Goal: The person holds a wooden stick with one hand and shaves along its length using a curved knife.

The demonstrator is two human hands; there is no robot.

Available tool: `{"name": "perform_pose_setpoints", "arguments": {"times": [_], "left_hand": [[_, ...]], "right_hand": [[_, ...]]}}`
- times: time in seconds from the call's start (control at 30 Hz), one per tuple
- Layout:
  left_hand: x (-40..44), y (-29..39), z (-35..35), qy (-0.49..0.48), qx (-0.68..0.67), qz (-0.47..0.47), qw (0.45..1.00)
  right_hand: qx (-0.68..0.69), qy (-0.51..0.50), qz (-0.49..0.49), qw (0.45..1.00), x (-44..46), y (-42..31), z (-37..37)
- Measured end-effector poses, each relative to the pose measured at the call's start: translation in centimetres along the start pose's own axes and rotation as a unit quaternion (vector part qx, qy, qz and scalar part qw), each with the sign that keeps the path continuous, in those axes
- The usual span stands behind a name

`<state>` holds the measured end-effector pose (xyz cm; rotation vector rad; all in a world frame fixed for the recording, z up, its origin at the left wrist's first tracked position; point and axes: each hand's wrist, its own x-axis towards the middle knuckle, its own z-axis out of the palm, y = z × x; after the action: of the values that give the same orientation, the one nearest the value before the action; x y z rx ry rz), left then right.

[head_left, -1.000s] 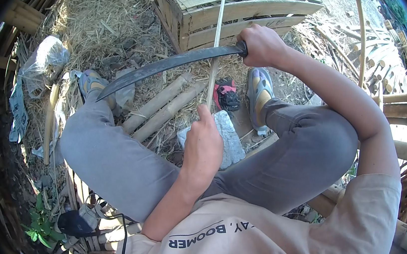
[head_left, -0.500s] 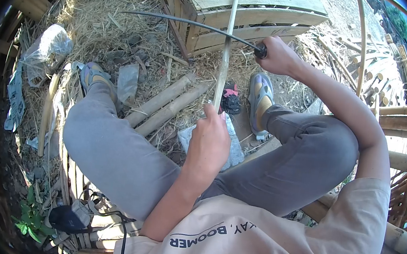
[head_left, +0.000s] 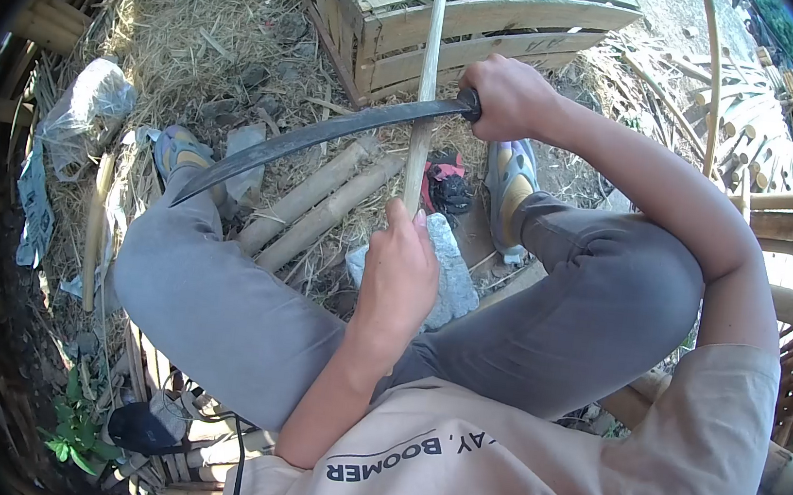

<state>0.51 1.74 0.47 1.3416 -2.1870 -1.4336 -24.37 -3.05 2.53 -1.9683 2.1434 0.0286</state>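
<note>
My left hand point(head_left: 400, 277) is closed round the lower end of a pale wooden strip point(head_left: 418, 157), which points up and away from me. In my right hand point(head_left: 509, 99) is the dark handle of a long curved blade point(head_left: 317, 133). The blade crosses the strip just left of the handle, and its tip reaches down to the left, over my lower leg. Whether the edge bites into the wood cannot be made out. Beyond the strip's far end lies a slatted wooden crate point(head_left: 479, 42).
Two bamboo pieces point(head_left: 327, 210) lie on the ground between my feet, near a pale stone block point(head_left: 452, 278) and a red and black cloth point(head_left: 446, 185). A plastic bag point(head_left: 100, 101) is at the left. Cut bamboo point(head_left: 751, 141) is piled at the right.
Since half a second ago, my right hand has moved left and slightly up, and the blade has swung from nearly level to slanting down left. The strip has turned slightly and shifted left.
</note>
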Motion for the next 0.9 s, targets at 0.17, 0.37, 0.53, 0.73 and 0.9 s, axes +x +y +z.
{"name": "perform_pose_setpoints", "arguments": {"times": [0.17,0.37,0.53,0.73,0.9], "left_hand": [[0.0,0.0,-0.5,-0.009,0.024,0.008,1.0],[-0.7,0.1,-0.7,0.031,0.029,0.039,0.998],[-0.7,-0.1,-1.2,0.025,0.049,0.025,0.998],[-0.4,0.3,-1.1,0.002,0.067,0.028,0.997],[0.1,0.4,-1.1,-0.032,0.024,0.018,0.999]], "right_hand": [[-0.024,0.008,0.021,0.999,0.3,1.2,-0.5],[0.067,0.069,0.123,0.988,-0.6,7.4,0.0],[0.087,0.046,0.106,0.99,-1.9,5.8,0.0],[0.077,0.012,0.007,0.997,-1.6,3.2,-0.9],[0.059,-0.013,-0.036,0.998,-1.0,1.6,-1.0]]}}
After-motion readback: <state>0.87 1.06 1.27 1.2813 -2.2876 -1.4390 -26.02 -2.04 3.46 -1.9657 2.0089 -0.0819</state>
